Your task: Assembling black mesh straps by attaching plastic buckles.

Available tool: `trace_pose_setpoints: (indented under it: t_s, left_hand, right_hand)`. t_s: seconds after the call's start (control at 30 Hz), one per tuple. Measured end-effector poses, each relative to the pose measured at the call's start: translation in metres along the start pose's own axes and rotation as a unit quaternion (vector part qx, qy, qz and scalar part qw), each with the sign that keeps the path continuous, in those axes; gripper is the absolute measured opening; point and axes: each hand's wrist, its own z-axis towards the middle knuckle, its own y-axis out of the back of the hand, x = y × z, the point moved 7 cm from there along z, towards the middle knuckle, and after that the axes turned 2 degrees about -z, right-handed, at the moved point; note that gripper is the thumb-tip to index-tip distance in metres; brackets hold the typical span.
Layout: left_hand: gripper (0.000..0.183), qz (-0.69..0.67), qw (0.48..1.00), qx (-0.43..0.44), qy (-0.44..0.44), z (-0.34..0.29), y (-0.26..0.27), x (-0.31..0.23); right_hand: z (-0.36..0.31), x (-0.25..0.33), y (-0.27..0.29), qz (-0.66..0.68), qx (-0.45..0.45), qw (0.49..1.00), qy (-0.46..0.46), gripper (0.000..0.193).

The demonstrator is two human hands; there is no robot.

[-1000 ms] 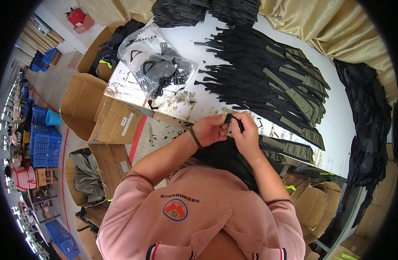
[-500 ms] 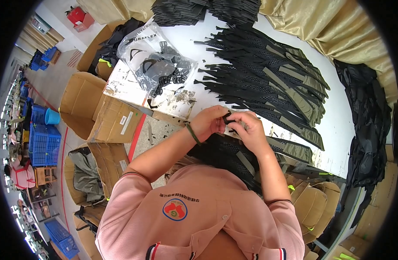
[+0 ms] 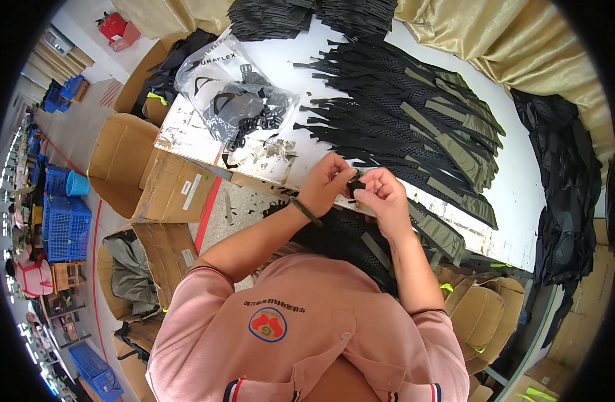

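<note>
My left hand (image 3: 326,189) and my right hand (image 3: 386,201) meet over the near edge of the white table, fingertips almost touching. Thumb and fingers of both are closed in a pinch on a small black piece (image 3: 355,189), which looks like a plastic buckle with webbing; fingers cover much of it. Below them, a black mesh strap (image 3: 347,231) hangs over the table edge toward my lap. Beyond my hands lie many similar black straps (image 3: 388,100) with olive-green padded ends, fanned in overlapping rows. A clear plastic bag (image 3: 227,94) of black buckles (image 3: 257,120) stands to their left.
The white table (image 3: 521,201) has a worn, chipped near edge. Stacked black pieces (image 3: 270,20) sit at its far side. Cardboard boxes (image 3: 173,191) crowd the left; another box (image 3: 481,315) is at my right. Black fabric (image 3: 562,194) hangs by the gold curtain (image 3: 521,53).
My hands have shifted slightly, the left fingers rising and the right hand turning around the small black piece. The whole view has moved a little. Both hands keep their pinch.
</note>
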Motion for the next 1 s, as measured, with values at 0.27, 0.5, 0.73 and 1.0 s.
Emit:
trace_pose_setpoints:
  t_s: [0.27, 0.5, 0.73, 1.0]
  left_hand:
    - [0.013, 0.2, 0.973, -0.025, -0.117, -0.003, -0.008, -0.027]
    - [0.008, 0.223, 0.963, 0.063, -0.135, -0.007, -0.019, -0.039]
    - [0.023, 0.176, 0.969, 0.117, -0.132, -0.014, -0.019, -0.026]
    - [0.033, 0.026, 0.989, 0.104, -0.102, -0.017, -0.019, -0.021]
  right_hand:
    - [0.002, -0.014, 0.004, 0.083, -0.029, 0.993, -0.077, 0.029]
    - [-0.003, -0.015, 0.008, 0.107, -0.066, 0.989, -0.081, 0.027]
    - [-0.007, -0.009, 0.007, 0.164, -0.098, 0.981, -0.033, 0.025]
    - [-0.015, 0.008, 0.005, -0.1, -0.137, 0.978, 0.121, 0.025]
